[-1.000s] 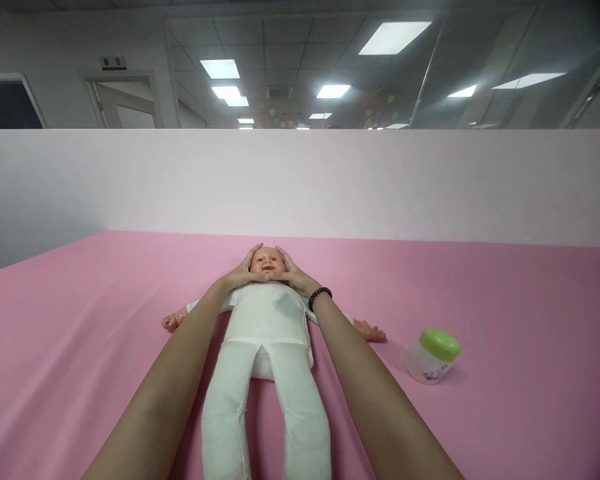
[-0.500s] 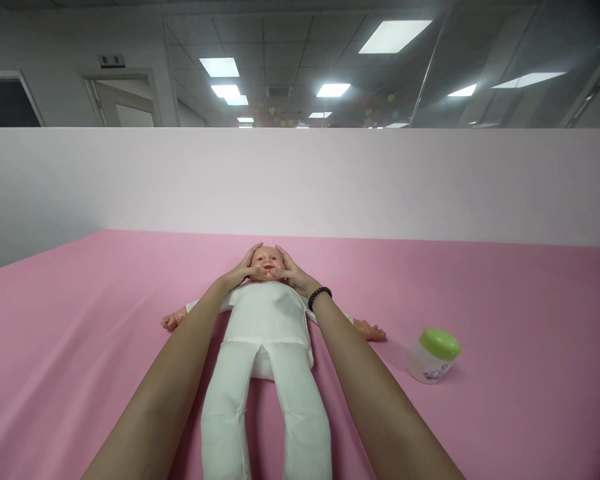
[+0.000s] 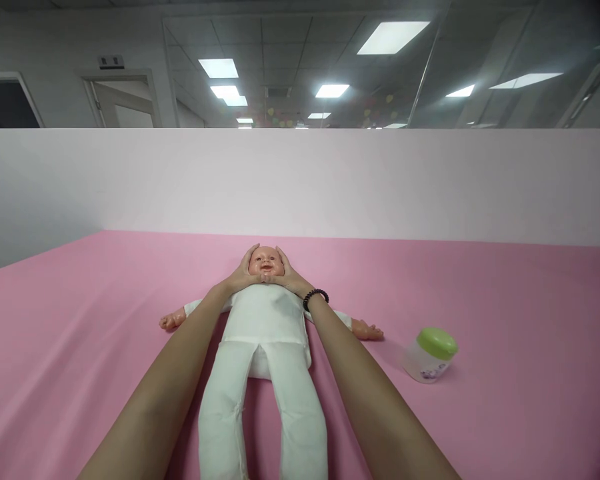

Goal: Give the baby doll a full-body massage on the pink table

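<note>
A baby doll lies on its back with a vinyl head (image 3: pixel 267 262) and a white cloth body (image 3: pixel 265 320), its arms spread. My left hand (image 3: pixel 243 272) and my right hand (image 3: pixel 289 270) cup the two sides of the doll's head, fingers along the temples and palms meeting under the chin. A dark bead bracelet (image 3: pixel 316 299) circles my right wrist. To the right of the doll's hand, a small plastic jar with a green lid (image 3: pixel 430 355) stands slightly tilted on the pink sheet, out of reach of both hands' present position.
A pink sheet (image 3: pixel 80 333) covers the wide surface under the doll and jar. Behind its far edge rises a white partition wall (image 3: pixel 300 180). Beyond that are glass panels, a doorway and ceiling lights.
Both hands have slid from the doll's cheeks down toward its jaw and now meet under the chin. The view has shifted slightly. The doll and jar have not moved on the sheet.
</note>
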